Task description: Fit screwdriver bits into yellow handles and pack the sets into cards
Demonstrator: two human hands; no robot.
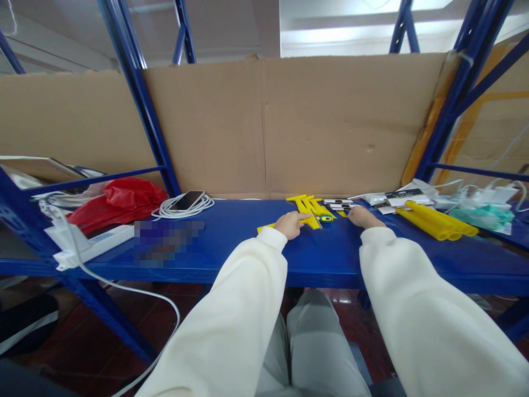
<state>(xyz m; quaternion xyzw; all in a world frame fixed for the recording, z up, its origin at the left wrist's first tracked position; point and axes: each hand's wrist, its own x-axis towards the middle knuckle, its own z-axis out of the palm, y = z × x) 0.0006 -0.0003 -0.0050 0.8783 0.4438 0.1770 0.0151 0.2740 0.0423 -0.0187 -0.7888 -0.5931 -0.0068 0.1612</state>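
My left hand rests on the blue shelf, fingers curled onto a flat yellow plastic piece. Beside it lies a small pile of yellow T-shaped plastic tools. My right hand lies just right of the pile, next to small black-and-white parts; whether it holds one of them is hidden. Both arms wear white sleeves.
Yellow tubes lie to the right, with white packets and chargers behind. A phone sits on a coiled white cable, a red bag and a power strip lie left. Cardboard backs the shelf between blue posts.
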